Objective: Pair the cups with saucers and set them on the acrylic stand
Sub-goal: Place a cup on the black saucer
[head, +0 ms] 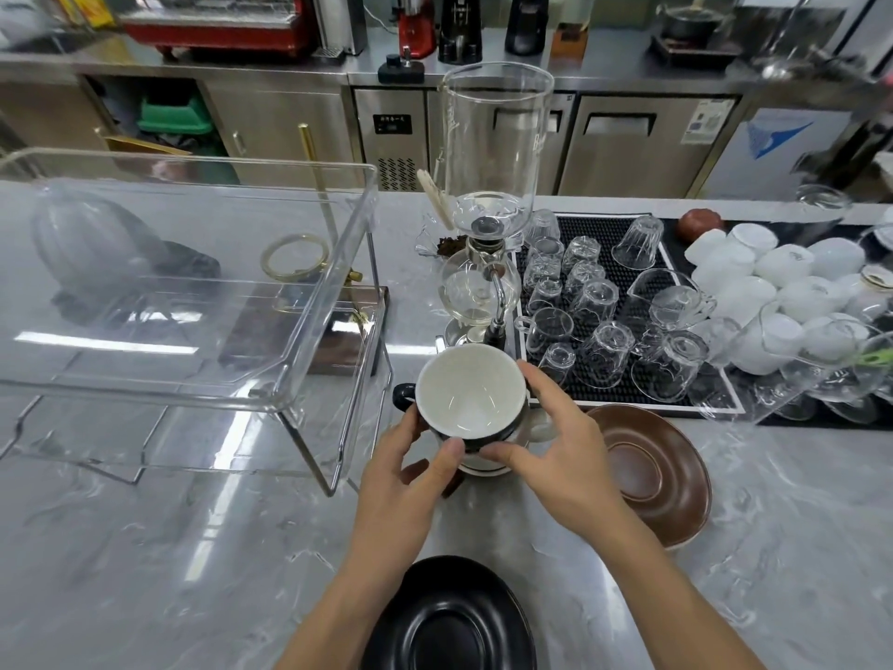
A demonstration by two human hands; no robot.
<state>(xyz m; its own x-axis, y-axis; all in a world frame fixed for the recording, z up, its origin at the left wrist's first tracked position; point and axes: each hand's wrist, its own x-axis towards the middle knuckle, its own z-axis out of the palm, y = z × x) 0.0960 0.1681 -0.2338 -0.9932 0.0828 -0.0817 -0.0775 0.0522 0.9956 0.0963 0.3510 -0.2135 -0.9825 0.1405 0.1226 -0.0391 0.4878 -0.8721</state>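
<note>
Both hands hold one dark-glazed ceramic cup with pale cream interior (471, 396), mouth up, above the grey marbled countertop (145, 548). Left hand (410, 469) curls round the near-left wall, thumb against the dark outer glaze below the rim, just under the loop handle, which points left. Right hand (555, 442) cups the right side, fingers wrapped along the wall, thumb meeting the lower front. The two-handed hold looks meant to steady and turn the cup for seating on a saucer.

Beneath the cup sits something pale and partly hidden, perhaps a second cup or a saucer; cannot tell which.

Matte black round saucer (452, 621) lies on the counter nearest the person, between the forearms. By colour it is the likely match for the dark cup. Glossy brown round saucer (647, 471) lies just right of the right hand, no cup on it.

Clear acrylic two-level stand (203, 302) stands to the left, both shelves bare of cups; no pair is set there yet.

Room: open counter lies left and near. The stand's right corner post is close to the left hand. Behind the cup, a glass siphon coffee maker (483, 282) stands close; to the right, a black mat of upturned clear glasses (599, 321). Any lift is safest toward the person, then left.
</note>
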